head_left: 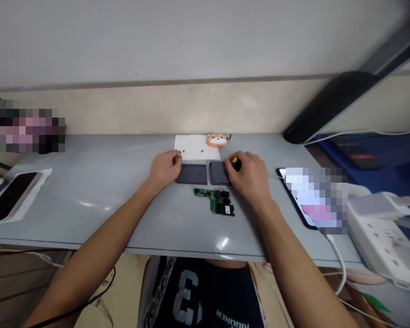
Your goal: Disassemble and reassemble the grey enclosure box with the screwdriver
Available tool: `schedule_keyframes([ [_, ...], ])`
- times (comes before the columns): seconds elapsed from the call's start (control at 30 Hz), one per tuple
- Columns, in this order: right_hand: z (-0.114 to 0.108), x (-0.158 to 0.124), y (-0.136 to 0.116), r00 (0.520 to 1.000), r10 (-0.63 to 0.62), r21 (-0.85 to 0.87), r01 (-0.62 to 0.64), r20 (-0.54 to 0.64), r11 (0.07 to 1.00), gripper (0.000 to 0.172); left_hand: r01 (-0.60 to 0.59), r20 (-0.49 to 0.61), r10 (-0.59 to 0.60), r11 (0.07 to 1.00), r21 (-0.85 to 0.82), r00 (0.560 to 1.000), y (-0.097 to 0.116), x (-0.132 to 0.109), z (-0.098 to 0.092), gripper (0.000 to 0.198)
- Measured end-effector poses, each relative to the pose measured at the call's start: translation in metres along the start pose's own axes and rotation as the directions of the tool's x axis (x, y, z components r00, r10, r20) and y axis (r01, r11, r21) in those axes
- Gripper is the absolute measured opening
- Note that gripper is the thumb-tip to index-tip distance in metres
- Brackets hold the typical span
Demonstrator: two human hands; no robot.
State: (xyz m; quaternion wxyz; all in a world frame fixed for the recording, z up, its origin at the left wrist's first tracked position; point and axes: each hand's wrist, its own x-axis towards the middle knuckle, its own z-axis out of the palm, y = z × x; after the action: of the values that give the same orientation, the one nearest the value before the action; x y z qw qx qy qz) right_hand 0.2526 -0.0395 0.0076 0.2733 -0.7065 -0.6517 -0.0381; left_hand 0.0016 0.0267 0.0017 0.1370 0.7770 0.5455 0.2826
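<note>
My left hand (166, 168) is closed in a pinch beside the left end of a flat dark grey cover plate (193, 174); what its fingertips hold, if anything, is too small to make out. In my right hand (251, 175) is a black-and-yellow tool handle (237, 163), its tip hidden. That hand's fingertips rest at the right side of a dark grey box-like casing (217, 172). Nearer to me lies a green circuit board (213, 200) with black connectors. Behind the plate, several tiny dark screws (202, 151) lie on a white sheet of paper (191, 143).
An orange animal-faced case (217, 140) sits on the paper's right corner. To the right are a phone (300, 200) with a cable and a white power strip (379, 232). Another dark phone-like slab (12, 196) lies far left. A black stand (307, 123) rises behind.
</note>
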Motion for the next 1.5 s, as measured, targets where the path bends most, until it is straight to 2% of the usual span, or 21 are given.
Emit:
schedule_keyframes([
  [0.4,-0.0001,0.0007,0.0,1.0,0.007,-0.012,-0.007,-0.006,1.0,0.024,-0.016,0.008,0.017,0.997,-0.072,1.0,-0.0046,0.0018,0.004,0.022],
  [0.83,0.0029,0.0007,0.0027,0.998,-0.04,-0.032,0.039,-0.046,0.999,0.023,-0.017,0.045,0.02,0.997,-0.07,0.999,-0.0075,0.0046,0.0067,0.023],
  [1.2,0.0035,0.0015,0.0008,0.999,0.004,-0.058,-0.006,-0.032,0.998,0.022,-0.058,0.036,0.062,0.993,-0.1,0.997,-0.008,0.0054,0.0074,0.023],
  [1.5,0.0048,0.0018,0.0018,0.999,-0.014,-0.052,0.011,-0.047,0.999,0.022,-0.053,0.041,0.057,0.995,-0.089,0.998,-0.0078,0.0063,0.0076,0.022],
])
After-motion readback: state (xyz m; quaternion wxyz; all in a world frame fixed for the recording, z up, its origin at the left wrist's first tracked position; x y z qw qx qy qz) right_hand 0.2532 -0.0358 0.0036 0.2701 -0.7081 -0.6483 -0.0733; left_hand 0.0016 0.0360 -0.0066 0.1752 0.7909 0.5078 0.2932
